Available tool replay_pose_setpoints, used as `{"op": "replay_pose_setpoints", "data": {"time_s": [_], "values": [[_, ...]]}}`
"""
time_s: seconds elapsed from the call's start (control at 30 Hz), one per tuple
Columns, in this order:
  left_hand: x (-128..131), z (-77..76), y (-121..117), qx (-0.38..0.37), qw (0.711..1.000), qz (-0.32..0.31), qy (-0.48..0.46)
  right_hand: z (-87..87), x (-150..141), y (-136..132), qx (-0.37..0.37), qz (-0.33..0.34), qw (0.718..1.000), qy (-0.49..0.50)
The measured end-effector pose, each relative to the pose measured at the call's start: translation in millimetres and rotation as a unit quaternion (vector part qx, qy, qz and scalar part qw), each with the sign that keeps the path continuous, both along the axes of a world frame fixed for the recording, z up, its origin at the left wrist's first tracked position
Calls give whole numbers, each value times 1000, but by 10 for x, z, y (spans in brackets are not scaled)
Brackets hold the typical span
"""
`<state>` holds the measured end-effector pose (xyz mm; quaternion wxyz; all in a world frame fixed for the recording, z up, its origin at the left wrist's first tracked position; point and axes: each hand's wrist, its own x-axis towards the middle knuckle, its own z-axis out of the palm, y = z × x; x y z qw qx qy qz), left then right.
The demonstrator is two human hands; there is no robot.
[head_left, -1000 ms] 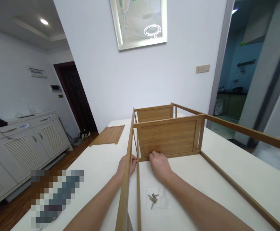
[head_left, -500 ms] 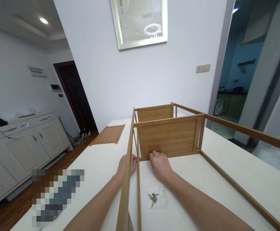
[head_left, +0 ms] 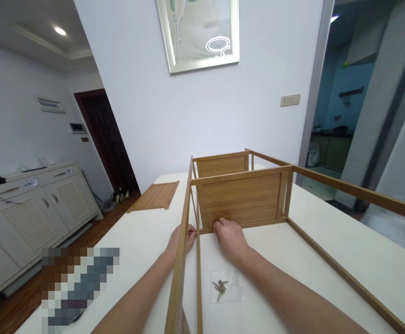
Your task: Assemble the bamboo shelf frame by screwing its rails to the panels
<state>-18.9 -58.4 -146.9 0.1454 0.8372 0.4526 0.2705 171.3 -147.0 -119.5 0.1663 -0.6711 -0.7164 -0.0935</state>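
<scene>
A wooden shelf frame lies on its side on the white table, with shelf panels standing across it. My left hand reaches past the upper left rail, which covers part of it. Its fingertips are pinched together at the lower left rail, by the corner of the nearer panel; what they hold is too small to tell. My right hand is inside the frame, its curled fingers gripping the lower edge of that panel. Between my forearms, several screws lie on a clear plastic bag.
A loose wooden panel lies flat at the table's far left. A blurred-out item is near the left edge. The farther panel stands close to the wall. A white cabinet is left of the table.
The whole view has shifted slightly. My hands stay at the same corner and panel edge, with hardly any visible movement of the left fingers.
</scene>
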Motion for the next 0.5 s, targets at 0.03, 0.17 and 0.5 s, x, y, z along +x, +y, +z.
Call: {"op": "replay_pose_setpoints", "data": {"time_s": [0.03, 0.17, 0.5], "values": [[8, 1, 3, -3, 1000, 1, -4, 22, 1, -9, 3, -2, 1000, 8], [35, 8, -2, -13, 1000, 5, -24, 201, 47, -76, 20, -21, 999, 42], [23, -83, 78, -31, 998, -3, -55, 729, 362, -268, 12, -49, 974, 219]]}}
